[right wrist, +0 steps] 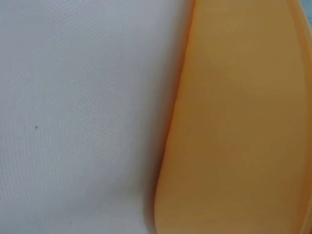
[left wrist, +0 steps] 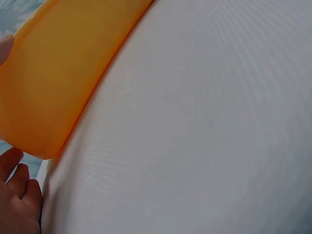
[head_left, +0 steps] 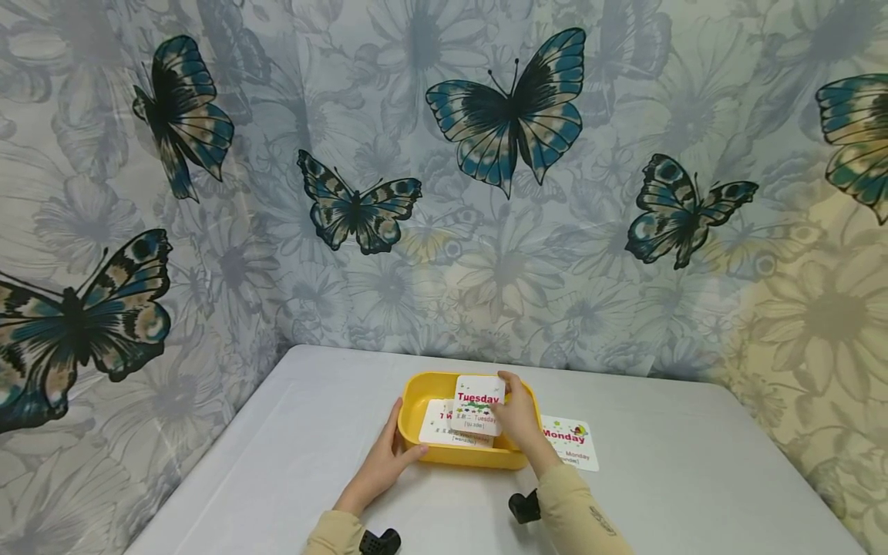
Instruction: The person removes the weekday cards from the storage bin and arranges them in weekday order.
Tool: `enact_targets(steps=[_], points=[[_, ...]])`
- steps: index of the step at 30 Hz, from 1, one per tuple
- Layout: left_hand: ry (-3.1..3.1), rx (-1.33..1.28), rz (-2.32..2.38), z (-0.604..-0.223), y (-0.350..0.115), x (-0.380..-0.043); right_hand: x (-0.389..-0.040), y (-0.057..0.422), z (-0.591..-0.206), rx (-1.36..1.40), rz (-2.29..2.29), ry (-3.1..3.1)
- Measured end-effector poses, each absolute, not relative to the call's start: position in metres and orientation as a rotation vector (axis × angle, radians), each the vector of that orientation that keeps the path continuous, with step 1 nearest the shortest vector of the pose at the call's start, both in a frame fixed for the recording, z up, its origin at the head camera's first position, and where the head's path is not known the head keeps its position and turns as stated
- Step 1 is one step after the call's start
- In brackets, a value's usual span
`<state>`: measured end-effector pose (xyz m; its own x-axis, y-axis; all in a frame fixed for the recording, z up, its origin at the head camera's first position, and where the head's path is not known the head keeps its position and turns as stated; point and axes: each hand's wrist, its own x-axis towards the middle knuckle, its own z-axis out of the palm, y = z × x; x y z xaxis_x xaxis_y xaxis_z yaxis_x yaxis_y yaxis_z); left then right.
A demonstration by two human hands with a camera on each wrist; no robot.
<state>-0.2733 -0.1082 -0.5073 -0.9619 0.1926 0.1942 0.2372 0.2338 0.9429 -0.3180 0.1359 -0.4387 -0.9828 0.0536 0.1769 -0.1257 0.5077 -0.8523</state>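
Observation:
A yellow plastic basket (head_left: 479, 456) sits on the white table, and its outer wall fills part of both wrist views. My left hand (head_left: 381, 465) holds its left end, the thumb at the front rim and the fingers along the side. Over the basket, my right hand (head_left: 519, 416) pinches a white "Tuesday" flashcard (head_left: 479, 391) by its right edge, the printed face towards me. Beneath that card, a "Wednesday" flashcard (head_left: 437, 432) lies in the basket, partly covered. A "Monday" flashcard (head_left: 572, 443) lies on the table just right of the basket, its left part hidden.
The white-covered table (head_left: 694, 478) reaches back to a fabric wall (head_left: 513, 301) printed with flowers and butterflies. Black wrist devices show at the left cuff (head_left: 380, 541) and the right cuff (head_left: 525, 507).

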Motion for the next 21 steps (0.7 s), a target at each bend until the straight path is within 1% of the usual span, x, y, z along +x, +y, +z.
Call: enact_targets(steps=[13, 21], points=[[-2.420, -0.439, -1.852, -0.507, -0.109, -0.271, -0.298, 0.171, -0.421, 0.007, 1.615, -2.469], [-2.441, -0.417, -1.868, -0.506, -0.109, -0.272, -0.287, 0.205, -0.416, 0.004, 1.670, -2.389]])
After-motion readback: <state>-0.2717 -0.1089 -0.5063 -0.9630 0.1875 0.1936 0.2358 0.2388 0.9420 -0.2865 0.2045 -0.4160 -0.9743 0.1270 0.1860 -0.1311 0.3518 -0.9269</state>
